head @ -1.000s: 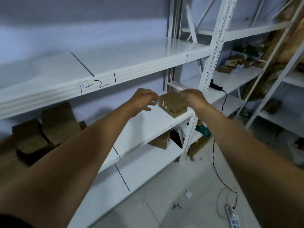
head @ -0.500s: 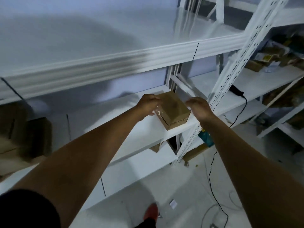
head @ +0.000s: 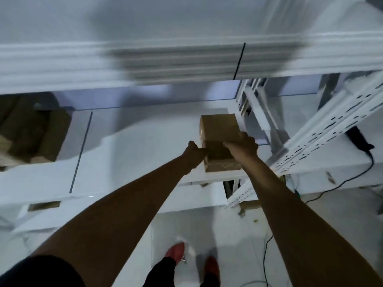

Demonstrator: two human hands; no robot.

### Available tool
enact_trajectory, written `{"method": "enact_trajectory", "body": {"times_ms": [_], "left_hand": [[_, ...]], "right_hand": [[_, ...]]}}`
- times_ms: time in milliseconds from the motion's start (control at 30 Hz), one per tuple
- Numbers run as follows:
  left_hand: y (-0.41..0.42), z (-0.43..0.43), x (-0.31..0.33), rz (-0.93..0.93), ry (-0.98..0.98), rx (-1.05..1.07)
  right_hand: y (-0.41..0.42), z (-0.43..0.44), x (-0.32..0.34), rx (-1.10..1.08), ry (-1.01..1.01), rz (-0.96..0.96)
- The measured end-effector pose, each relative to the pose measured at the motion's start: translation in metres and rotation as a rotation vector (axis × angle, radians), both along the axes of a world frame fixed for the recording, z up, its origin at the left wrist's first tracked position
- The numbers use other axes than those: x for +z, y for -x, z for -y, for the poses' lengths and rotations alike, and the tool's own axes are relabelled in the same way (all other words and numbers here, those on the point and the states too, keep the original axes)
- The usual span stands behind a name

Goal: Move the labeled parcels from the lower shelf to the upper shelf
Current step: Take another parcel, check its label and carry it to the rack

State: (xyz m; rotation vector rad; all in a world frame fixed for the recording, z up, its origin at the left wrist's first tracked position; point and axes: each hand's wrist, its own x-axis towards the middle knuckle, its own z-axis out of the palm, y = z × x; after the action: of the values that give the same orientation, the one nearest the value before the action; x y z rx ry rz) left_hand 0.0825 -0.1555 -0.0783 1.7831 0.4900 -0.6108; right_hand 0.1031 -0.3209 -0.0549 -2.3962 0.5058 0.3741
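A small brown cardboard parcel (head: 219,129) sits at the right end of the lower white shelf (head: 134,154), close to its front edge. My left hand (head: 193,151) presses against the parcel's left side. My right hand (head: 244,145) grips its right side and top near corner. The upper white shelf (head: 165,59) runs across the top of the view, blurred, with a black line marked on its front lip. More brown parcels (head: 31,129) lie at the left end of the lower shelf.
A perforated white upright post (head: 323,129) stands right of the parcel. A black cable (head: 352,177) hangs over the neighbouring shelf and trails to the floor. A lower shelf (head: 186,199) juts out below. My red shoes (head: 176,251) stand on the grey floor.
My head has tilted down and closer, so the shelves shifted up in view. Both hands closed in on the parcel, and the parcel has turned square to the shelf edge.
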Motion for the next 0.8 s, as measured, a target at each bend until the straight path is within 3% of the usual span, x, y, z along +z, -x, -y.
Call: {"method": "enact_trajectory", "body": {"times_ms": [133, 233, 367, 633, 800], "left_hand": [[0.008, 0.023, -0.021, -0.042, 0.054, 0.103], [0.015, 0.037, -0.031, 0.029, 0.051, 0.2], [0.03, 0.046, -0.032, 0.184, -0.059, 0.237], [0.049, 0.016, 0.015, 0.348, -0.017, 0.326], [0.058, -0.009, 0.052, 0.425, -0.078, 0.264]], "right_hand": [[0.001, 0.011, -0.024, -0.099, -0.184, -0.048], [0.008, 0.021, -0.038, -0.11, -0.317, 0.006], [0.018, 0.023, -0.037, -0.109, -0.382, 0.061], [0.048, -0.004, -0.005, -0.06, -0.413, 0.148], [0.07, -0.03, 0.031, -0.034, -0.479, 0.027]]}}
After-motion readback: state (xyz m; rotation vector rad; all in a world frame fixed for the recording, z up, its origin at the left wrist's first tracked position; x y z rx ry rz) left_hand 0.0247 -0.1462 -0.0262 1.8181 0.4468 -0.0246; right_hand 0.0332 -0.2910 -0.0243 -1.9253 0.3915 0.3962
